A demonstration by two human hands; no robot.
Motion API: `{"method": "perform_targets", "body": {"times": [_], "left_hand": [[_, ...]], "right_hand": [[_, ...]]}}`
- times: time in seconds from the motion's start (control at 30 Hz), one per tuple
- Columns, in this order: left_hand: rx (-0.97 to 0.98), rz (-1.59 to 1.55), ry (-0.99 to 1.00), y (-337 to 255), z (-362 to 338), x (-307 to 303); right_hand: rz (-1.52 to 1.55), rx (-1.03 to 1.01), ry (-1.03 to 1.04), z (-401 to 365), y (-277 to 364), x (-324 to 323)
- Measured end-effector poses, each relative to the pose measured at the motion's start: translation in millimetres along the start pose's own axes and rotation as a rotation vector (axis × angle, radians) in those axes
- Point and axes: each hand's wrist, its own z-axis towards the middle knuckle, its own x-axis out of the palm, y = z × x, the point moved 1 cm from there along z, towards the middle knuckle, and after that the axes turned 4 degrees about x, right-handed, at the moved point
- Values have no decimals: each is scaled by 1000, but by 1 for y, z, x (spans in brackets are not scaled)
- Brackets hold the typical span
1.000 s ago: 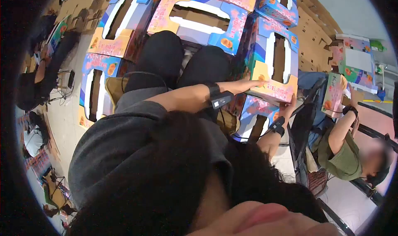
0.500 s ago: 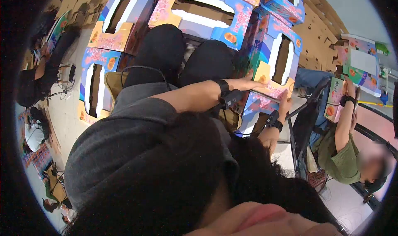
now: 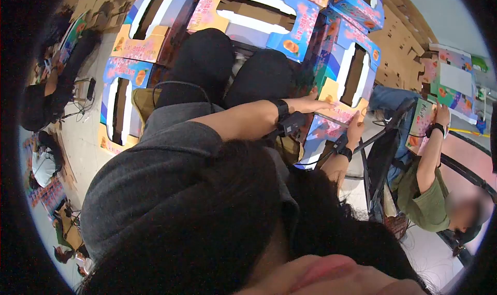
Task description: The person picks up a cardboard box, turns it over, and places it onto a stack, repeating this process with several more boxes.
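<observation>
With two hands on it, the peach-print carton (image 3: pixel 331 89) beside our right knee (image 3: pixel 264 77) is probably steadied from both corners of its near end, above another printed carton (image 3: pixel 317 135). Our left forearm reaches across our lap, the left hand (image 3: pixel 309 105) open, thumb raised and fingers flat along the edge; our right hand (image 3: pixel 355 131) points upward, wrist low, fingertips at the other corner, though we cannot tell how firmly they grasp.

Illegible lettering (image 3: pixel 139 47) on boxes (image 3: pixel 305 21)
</observation>
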Motion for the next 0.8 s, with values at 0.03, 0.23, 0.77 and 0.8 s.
{"method": "perform_targets", "body": {"times": [0.03, 0.23, 0.77, 0.8], "left_hand": [[16, -12, 9, 2, 2, -1], [9, 7, 35, 12, 4, -2], [57, 152, 145, 12, 3, -2], [66, 181, 130, 18, 6, -3]], "right_hand": [[-23, 1, -14, -1, 1, -1], [-24, 5, -10, 6, -3, 1], [-73, 4, -34, 5, -3, 5], [-32, -19, -33, 2, 0, 3]]}}
